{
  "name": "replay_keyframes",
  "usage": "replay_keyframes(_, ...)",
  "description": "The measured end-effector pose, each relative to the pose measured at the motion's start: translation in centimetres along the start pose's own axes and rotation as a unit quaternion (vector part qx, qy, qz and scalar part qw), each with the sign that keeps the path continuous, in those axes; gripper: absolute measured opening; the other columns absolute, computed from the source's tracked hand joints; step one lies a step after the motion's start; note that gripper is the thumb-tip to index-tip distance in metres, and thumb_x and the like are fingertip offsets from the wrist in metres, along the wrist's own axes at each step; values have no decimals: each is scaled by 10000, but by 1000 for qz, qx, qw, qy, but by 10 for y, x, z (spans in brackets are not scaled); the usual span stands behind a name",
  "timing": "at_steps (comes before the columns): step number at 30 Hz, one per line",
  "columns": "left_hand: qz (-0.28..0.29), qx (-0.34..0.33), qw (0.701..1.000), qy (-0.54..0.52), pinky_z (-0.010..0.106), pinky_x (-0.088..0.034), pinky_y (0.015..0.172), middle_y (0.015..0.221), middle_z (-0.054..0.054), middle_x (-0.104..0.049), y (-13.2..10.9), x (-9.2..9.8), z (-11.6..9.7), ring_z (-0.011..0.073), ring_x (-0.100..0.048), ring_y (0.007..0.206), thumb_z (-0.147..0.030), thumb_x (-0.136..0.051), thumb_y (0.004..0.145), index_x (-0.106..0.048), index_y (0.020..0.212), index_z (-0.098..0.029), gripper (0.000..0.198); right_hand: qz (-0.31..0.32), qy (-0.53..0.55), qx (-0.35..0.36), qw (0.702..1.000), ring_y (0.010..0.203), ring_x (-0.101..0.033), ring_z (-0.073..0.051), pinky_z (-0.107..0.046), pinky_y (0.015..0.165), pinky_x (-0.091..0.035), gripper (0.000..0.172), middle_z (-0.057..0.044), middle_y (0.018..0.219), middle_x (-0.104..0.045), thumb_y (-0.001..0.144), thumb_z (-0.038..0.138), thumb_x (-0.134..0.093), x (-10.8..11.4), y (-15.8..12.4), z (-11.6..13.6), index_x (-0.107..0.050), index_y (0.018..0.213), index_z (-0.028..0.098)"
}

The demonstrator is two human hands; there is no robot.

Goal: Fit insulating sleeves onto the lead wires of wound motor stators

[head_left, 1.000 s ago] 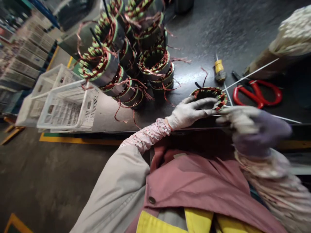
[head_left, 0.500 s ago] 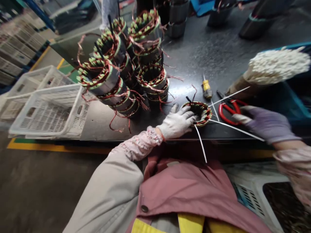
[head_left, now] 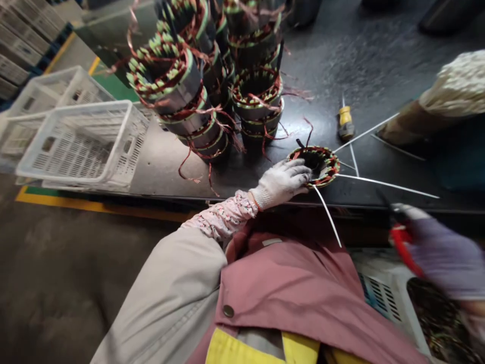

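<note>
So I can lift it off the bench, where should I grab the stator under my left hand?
Grip the stator by its outer rim from the near side, where your left hand rests, with fingers around the wall. It seems to lie flat, bore up, so the rim gives a firm edge, away from the copper windings and leads on top.

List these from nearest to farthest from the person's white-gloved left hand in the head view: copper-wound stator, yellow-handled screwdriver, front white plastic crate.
1. Copper-wound stator: touching the left hand, at its right.
2. Yellow-handled screwdriver: on the bench, up and to the right.
3. Front white plastic crate: far to the left.
</note>
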State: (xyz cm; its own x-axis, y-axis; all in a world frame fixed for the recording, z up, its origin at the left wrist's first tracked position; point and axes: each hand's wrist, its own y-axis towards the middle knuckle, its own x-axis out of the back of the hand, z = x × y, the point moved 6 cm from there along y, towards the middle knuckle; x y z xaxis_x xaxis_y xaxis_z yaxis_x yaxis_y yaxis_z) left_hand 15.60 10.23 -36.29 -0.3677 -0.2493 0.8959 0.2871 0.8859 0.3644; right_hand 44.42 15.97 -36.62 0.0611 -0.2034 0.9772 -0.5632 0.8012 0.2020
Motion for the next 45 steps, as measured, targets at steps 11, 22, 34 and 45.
replay_keyframes(11, -36, -4, 999, 8, 399, -465, 1059, 1170, 93, -722, -3, 2, 3, 216, -591, 1258, -435, -541, 925, -706, 1130, -190, 359, -95, -34, 91, 991, 726, -504, -175, -259, 546, -224, 437, -127, 873, -614, 831, 376, -533, 11, 27, 105, -670, 1182, 156)
replay_keyframes(22, -15, 21, 1000, 9, 372, -464, 1078, 1160, 76, -732, -3, 14, -1, 187, -598, 1252, -432, -528, 936, -721, 1102, -195, 348, 20, 23, 36, 999, 690, -554, -180, -264, 518, -255, 484, -132, 900, -676, 854, 363, -452, 10, 36, 109, -643, 1259, 179)
replay_keyframes(34, -20, 5, 1000, 9, 361, -469, 1060, 1128, 58, -744, -5, 13, 1, 177, -611, 1233, -444, -537, 934, -727, 1067, -226, 318, 108, 29, -119, 987, 691, -642, -236, -303, 499, -364, 537, -109, 980, -699, 848, 443, -428, 6, 34, 83, -597, 1309, 227)
replay_keyframes(45, 137, 13, 985, 99, 588, -376, 1111, 1284, 123, -661, 3, 33, -19, 272, -547, 1299, -347, -547, 930, -669, 1166, -188, 309, 83, 99, -53, 990, 710, -690, -257, -340, 601, -510, 466, -84, 967, -742, 829, 401, -450, -8, 28, 68, -658, 1217, 246)
